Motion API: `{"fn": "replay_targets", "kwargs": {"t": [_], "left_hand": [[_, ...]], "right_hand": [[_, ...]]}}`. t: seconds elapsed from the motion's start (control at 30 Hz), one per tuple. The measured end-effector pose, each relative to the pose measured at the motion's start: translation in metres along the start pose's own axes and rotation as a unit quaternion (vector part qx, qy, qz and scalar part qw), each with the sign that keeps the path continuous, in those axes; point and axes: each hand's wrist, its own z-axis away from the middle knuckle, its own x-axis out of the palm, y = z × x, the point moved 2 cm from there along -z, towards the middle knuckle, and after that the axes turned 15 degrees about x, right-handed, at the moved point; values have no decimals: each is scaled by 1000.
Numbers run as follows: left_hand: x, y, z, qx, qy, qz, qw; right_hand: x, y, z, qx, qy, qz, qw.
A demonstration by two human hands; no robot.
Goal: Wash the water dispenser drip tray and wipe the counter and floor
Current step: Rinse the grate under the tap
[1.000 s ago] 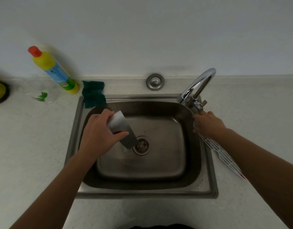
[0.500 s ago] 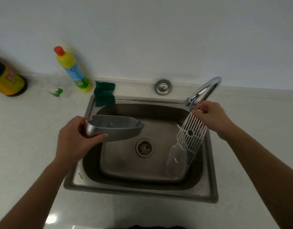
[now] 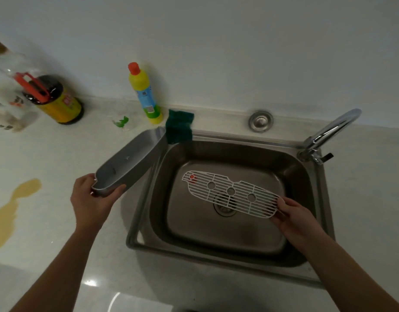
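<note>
Head view: grey drip tray [image 3: 128, 163] sits tilted over the counter [image 3: 59, 221] left of the sink [image 3: 144, 210], left hand [image 3: 94, 202] clasping its near end; right hand [image 3: 290, 213] pinches the white grate [image 3: 230, 194] above the basin.

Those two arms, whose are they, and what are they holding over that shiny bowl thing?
They belong to a person wearing a camera on their head, so you see what they see, looking down. The shiny bowl is a sink in a counter. The left hand holds a grey tray over the counter. The right hand holds a white grid above the drain. Behind stand a yellow bottle, a green sponge and a tap. On the left is a yellow spill.
</note>
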Motion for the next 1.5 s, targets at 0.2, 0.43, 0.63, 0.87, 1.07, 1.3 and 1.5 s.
{"fn": "replay_targets", "kwargs": {"t": [0.2,0.43,0.63,0.87,1.07,1.3,1.5], "left_hand": [[13,-35,7,-41,-111,-97,988],[21,-42,16,-80,-136,-172,972],[15,1,24,-83,-40,-104,990],[69,117,39,-124,-165,311,928],[118,181,37,-273,-212,518,782],[150,212,27,-321,-191,542,753],[173,220,18,-324,-189,519,768]], "right_hand": [[8,12,2,-4,-23,-4,1000],[4,19,4,-19,-4,16,1000],[-5,14,7,-30,-6,15,999],[-16,-1,14,-51,-13,29,998],[-27,-21,30,-77,-10,40,996],[-47,-58,28,-107,90,144,980],[-59,-121,2,-249,272,357,858]]}}
